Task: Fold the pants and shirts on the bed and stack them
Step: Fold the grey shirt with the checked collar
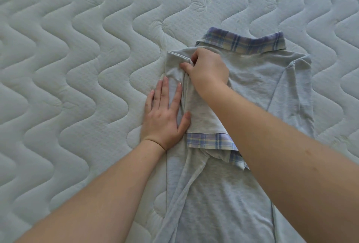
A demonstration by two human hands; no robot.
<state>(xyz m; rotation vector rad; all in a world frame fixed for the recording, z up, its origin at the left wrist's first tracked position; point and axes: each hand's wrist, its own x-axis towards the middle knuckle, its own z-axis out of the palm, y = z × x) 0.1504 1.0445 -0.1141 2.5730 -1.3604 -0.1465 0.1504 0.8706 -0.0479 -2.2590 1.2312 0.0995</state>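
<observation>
The grey shirt (252, 95) lies back-up on the quilted mattress (77, 68), right of centre in the frame, its plaid collar (244, 43) toward the top. The left sleeve has been turned in across the back; its plaid cuff (209, 141) sits at mid-frame.

The left hand (165, 112) lies flat with fingers straight, pressing the folded left edge where cloth meets mattress. The right hand (207, 68) is curled, pinching a ridge of fabric at the shoulder fold, just above the left hand's fingertips.

Risks noted:
- The pinched ridge looks bunched. If it is let go without smoothing, a crease would likely set under the fold.
- A pull by the right hand against the pinning palm could drag the collar off line.
- Loose folds run down the lower left of the shirt; folding upward over them would probably give a lopsided bundle.

No pants or stack in view.
</observation>
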